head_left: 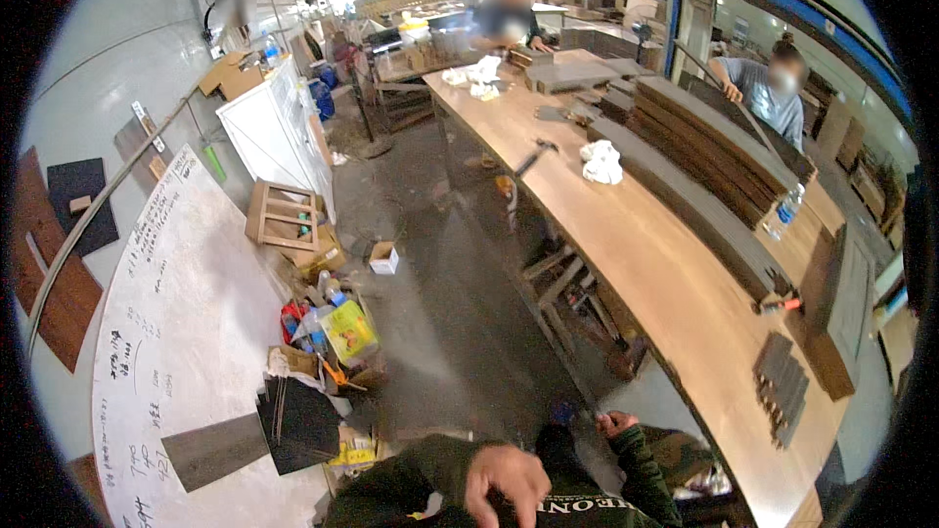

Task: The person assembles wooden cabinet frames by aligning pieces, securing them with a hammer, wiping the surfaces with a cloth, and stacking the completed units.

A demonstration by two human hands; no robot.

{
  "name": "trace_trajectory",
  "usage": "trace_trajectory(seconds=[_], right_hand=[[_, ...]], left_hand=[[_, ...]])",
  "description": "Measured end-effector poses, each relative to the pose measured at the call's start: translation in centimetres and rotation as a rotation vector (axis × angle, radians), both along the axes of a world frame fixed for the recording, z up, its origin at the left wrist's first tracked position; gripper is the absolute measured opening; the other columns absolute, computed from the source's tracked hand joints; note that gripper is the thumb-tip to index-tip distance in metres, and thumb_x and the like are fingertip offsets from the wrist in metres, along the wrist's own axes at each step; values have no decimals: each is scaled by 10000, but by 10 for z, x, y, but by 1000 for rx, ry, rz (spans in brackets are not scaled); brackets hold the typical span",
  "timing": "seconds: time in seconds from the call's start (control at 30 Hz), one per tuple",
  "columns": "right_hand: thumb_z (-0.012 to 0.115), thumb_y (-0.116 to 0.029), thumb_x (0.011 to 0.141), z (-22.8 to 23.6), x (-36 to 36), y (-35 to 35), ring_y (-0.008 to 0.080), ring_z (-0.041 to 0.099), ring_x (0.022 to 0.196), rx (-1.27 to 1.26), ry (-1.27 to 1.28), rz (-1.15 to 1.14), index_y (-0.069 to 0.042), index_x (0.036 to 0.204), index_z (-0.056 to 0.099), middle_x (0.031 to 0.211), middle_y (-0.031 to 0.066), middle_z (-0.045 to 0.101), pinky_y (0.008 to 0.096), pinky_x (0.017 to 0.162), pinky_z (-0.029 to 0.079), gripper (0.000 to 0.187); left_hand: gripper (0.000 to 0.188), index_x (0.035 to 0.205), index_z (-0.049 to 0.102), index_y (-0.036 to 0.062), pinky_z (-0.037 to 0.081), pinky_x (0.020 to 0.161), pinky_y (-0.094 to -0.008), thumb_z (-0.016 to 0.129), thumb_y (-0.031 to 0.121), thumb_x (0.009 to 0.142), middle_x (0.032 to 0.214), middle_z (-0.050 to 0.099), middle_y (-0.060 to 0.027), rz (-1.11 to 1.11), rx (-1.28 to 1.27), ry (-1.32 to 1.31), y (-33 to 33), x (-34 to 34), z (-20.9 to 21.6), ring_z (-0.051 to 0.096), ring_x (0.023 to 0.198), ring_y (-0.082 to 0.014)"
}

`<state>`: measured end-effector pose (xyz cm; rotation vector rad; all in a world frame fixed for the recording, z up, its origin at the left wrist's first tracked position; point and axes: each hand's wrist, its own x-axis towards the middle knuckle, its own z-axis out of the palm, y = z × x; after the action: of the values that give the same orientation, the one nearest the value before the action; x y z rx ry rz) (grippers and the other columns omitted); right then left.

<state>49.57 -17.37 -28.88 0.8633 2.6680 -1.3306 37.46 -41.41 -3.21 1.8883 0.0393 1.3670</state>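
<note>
At the lower edge my left hand (509, 481) is in front of my dark shirt. Its fingers point down and stand apart, with nothing visible in them; the tips run close to the picture's edge. My right hand (616, 422), at the end of a dark green sleeve (648, 474), is beside the near part of the long wooden-topped workbench (626, 240). Its fingers are curled, and whatever they may hold is too small to make out. Neither hand touches the bench top. Nearest on the bench lies a small stack of grey strips (780, 389).
Long grey-brown boards (699, 152), a hammer (536, 156), white crumpled cloth (602, 162), a plastic bottle (784, 212) and a red-handled tool (780, 304) lie on the bench. Two people work beyond. Left are a marked white board (196, 332), a white cabinet (279, 132) and clutter (337, 332).
</note>
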Motion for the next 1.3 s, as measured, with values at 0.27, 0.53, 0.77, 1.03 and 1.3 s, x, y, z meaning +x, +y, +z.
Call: trace_trajectory(seconds=[0.27, 0.53, 0.77, 1.03, 1.3], right_hand=[[542, -318, 850, 81, -106, 106, 95, 458, 454, -221, 385, -153, -72, 613, 547, 496, 7, 494, 261, 434, 368, 341], [543, -226, 858, 94, -216, 196, 100, 540, 513, -199, 355, -316, 8, 708, 585, 602, 61, 586, 271, 460, 441, 281], [540, -216, 862, 57, -268, 231, 90, 519, 521, -174, 368, -380, -7, 692, 581, 578, 44, 565, 254, 475, 436, 272], [569, -284, 828, 83, -317, 204, 133, 552, 546, 45, 157, -896, -49, 733, 606, 612, 66, 587, 296, 495, 440, 257], [564, -368, 802, 86, -371, 202, 285, 565, 563, 412, -114, -1125, -90, 713, 601, 587, 101, 570, 369, 523, 444, 294]], left_hand=[[390, 805, 590, -40, 339, 384, -377, 556, 349, 801, 596, 489, -142, -252, 217, -91, 188, -70, 31, 455, 439, -268], [264, 912, 574, 5, 398, 452, -323, 594, 232, 780, 675, 529, -104, -53, -49, 58, 257, -209, 55, 513, 516, -253], [126, 851, 603, 25, 471, 616, -245, 629, 116, 768, 781, 601, -58, 1132, -843, 323, 307, -375, -47, 571, 677, -102], [439, 1001, 577, 98, 367, 869, -435, 705, 288, 626, 1052, 515, -126, 1338, -495, 835, 435, -497, -143, 449, 1029, -302], [625, 1185, 462, 168, 224, 970, -556, 699, 311, 625, 1325, 291, -145, 1341, -238, 1134, 465, -545, -131, 268, 1221, -375]])
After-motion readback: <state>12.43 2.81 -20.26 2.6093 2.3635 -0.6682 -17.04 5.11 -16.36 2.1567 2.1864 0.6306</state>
